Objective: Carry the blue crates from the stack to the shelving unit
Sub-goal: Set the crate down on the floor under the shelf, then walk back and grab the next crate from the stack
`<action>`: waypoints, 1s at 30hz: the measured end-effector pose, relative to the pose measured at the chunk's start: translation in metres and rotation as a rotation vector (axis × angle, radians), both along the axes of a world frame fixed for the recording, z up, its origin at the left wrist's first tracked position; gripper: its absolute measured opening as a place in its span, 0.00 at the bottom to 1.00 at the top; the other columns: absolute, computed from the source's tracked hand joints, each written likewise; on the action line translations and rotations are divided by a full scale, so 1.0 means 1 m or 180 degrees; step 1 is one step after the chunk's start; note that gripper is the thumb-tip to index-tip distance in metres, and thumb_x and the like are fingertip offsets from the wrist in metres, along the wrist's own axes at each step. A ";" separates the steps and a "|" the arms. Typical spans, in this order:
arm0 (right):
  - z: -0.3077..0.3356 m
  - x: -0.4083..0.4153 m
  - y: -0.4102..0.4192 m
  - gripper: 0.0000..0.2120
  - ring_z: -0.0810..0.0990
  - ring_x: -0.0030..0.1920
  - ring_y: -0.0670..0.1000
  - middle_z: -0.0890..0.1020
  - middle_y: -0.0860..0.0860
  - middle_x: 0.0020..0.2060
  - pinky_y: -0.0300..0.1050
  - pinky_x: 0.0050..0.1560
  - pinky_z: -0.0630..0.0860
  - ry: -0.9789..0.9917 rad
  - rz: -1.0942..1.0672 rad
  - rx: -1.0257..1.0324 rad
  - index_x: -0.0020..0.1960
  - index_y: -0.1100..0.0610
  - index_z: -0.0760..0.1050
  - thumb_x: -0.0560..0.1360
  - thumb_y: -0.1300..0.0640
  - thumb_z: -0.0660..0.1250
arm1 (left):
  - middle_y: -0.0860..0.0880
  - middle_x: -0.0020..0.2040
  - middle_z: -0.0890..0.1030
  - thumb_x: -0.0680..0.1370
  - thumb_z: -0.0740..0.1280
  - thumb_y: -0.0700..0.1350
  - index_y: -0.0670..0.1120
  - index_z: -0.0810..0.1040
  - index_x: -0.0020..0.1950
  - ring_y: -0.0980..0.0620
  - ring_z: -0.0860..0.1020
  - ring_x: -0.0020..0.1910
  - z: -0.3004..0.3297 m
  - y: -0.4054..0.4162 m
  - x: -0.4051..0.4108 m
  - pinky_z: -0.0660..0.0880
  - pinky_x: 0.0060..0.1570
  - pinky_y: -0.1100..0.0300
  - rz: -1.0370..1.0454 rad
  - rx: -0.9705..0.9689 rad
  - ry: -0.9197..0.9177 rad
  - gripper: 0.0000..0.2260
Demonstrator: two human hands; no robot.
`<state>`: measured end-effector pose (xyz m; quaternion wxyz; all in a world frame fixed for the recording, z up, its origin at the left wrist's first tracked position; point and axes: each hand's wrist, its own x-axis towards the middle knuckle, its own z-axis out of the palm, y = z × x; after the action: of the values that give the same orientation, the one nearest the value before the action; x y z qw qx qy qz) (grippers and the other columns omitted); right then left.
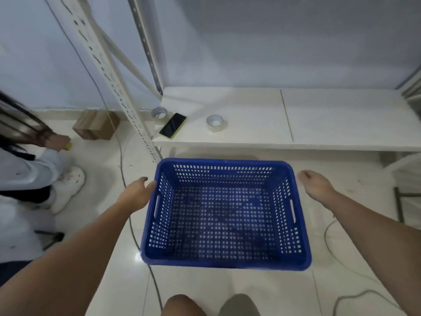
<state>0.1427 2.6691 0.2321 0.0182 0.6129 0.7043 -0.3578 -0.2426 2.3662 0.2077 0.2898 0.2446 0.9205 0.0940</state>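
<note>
Crate (225,213): sat on the floor, just before the shelf (284,124) edge.
Left hand (136,193): my spread fingers touched its left rim.
Right hand (315,183): loose, off the right rim.
Shelf room: bare right of the tape (214,122).

crate (225,213) before the shelf (296,124), phone (172,125) between two tape rolls (215,122) on it

Items I am failing to see in full:
- Blue crate (225,213): whether it is resting on the floor is not readable.
- Right hand (315,184), at 3 o'clock of the crate: fingers curling out of sight.
- Shelving unit (250,115), at 12 o'clock: running off the top and right edges.
- Second person (27,169), at 9 o'clock: being cropped by the left edge.
- Small yellow object (68,146) in that person's hand: too small to identify.
</note>
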 end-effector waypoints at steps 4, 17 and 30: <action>0.156 -0.040 0.009 0.28 0.67 0.75 0.60 0.68 0.57 0.77 0.51 0.72 0.63 -0.0153 0.0914 0.0188 0.79 0.56 0.63 0.84 0.43 0.56 | 0.42 0.78 0.68 0.83 0.56 0.60 0.47 0.64 0.79 0.40 0.70 0.74 0.176 0.010 0.004 0.68 0.71 0.44 -0.0492 0.0002 0.0448 0.28; 0.637 -0.208 -0.089 0.37 0.64 0.76 0.58 0.64 0.55 0.79 0.55 0.74 0.64 0.0294 0.2957 0.1856 0.81 0.53 0.60 0.78 0.33 0.56 | 0.47 0.82 0.61 0.81 0.53 0.66 0.50 0.58 0.82 0.42 0.63 0.78 0.664 -0.071 0.002 0.63 0.74 0.44 -0.0463 0.0333 0.2094 0.33; 0.710 -0.292 -0.295 0.36 0.61 0.79 0.55 0.61 0.52 0.81 0.54 0.76 0.59 0.0883 0.4710 0.2084 0.82 0.52 0.56 0.80 0.34 0.56 | 0.50 0.80 0.65 0.79 0.55 0.68 0.52 0.59 0.81 0.44 0.67 0.76 0.735 -0.341 0.123 0.69 0.70 0.45 0.1424 -0.0035 0.2528 0.34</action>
<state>-0.1497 2.3744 0.9426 -0.0175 -0.0857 0.9909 -0.1021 -0.1192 2.0255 0.9427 -0.1118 0.0553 0.9910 0.0484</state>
